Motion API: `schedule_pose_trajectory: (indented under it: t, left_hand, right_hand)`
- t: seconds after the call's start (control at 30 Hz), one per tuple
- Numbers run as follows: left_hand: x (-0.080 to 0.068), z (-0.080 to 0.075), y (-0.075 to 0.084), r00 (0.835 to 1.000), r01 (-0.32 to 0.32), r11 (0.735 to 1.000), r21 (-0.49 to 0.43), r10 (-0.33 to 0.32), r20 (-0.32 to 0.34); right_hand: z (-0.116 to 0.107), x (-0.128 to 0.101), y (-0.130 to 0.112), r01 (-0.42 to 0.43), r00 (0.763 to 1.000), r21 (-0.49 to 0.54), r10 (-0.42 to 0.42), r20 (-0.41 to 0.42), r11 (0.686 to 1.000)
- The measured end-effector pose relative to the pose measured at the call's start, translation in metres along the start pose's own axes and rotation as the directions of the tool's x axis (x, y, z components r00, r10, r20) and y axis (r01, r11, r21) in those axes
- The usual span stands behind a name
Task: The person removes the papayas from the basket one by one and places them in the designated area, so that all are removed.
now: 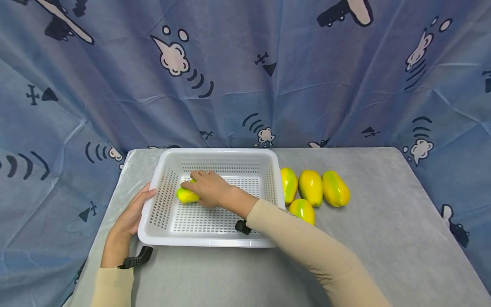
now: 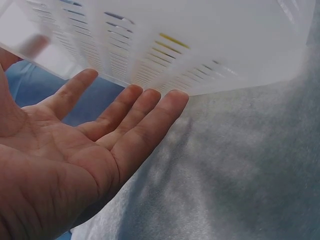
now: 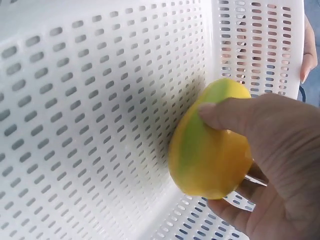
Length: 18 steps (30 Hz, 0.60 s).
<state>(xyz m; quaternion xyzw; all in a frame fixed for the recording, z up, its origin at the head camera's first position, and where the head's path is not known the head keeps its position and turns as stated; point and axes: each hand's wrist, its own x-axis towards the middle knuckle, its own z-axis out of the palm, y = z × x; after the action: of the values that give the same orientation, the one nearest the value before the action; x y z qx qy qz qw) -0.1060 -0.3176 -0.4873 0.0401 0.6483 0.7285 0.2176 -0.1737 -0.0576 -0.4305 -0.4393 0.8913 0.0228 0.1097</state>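
Inside the white perforated plastic basket, my right hand grips a glossy yellow-green fruit, shaped like a papaya or mango. The thumb lies along its green stripe and the fingers curl beneath it. The fruit is low in the basket's left part; I cannot tell whether it touches the floor. My left hand holds the basket's left side. Its thumb lies over the rim, while the fingertips touch the outer wall from below in the left wrist view.
Several similar yellow-green fruits lie on the grey table just right of the basket, the nearest partly hidden by my right sleeve. A blue patterned curtain hangs behind the table and down both sides. Black camera straps are on the wrists.
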Motion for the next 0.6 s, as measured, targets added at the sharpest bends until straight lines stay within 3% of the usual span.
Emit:
schedule_pose_trajectory:
  t: [0.2, 0.6]
  left_hand:
    - [-0.0003, -0.0001, -0.0001, 1.0, 0.001, 1.0, 0.006, -0.001, 0.011]
    - [-0.0002, -0.0002, -0.0005, 1.0, 0.002, 1.0, 0.005, -0.002, 0.01]
  right_hand:
    - [0.0006, -0.0032, 0.0015, -0.01, 0.999, 0.019, 0.009, 0.035, 1.0]
    - [-0.0028, -0.01, 0.0044, 0.023, 0.999, 0.119, -0.019, -0.035, 0.993]
